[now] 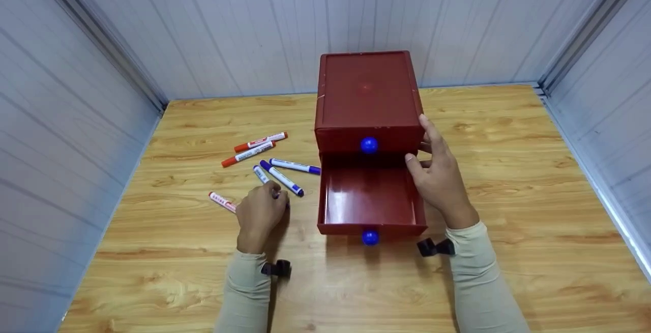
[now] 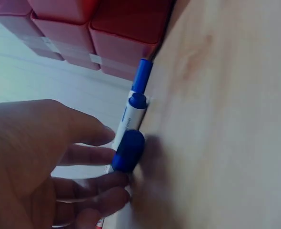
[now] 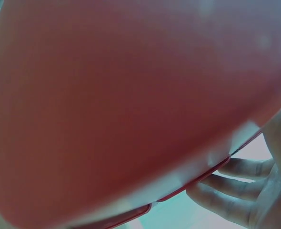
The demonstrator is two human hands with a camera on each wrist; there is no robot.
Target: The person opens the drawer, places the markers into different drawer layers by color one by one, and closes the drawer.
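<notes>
My left hand is low over the table, its thumb and fingers spread loosely about a blue-capped marker. In the left wrist view, gaps show between the fingers, and the cap sits just below the fingertips. A red two-drawer cabinet with blue ball knobs stands to the right. Its lower drawer is pulled out, with no items visible inside. My right hand rests along the cabinet's right side, fingers extended against it and thumb at the open drawer's rim. Red plastic fills most of the right wrist view.
Two more blue-capped markers, one by the drawer and one beside it, lie near the left hand. Two red-capped markers lie farther back. Another red marker is left of the hand. Pale panel walls enclose the wooden table.
</notes>
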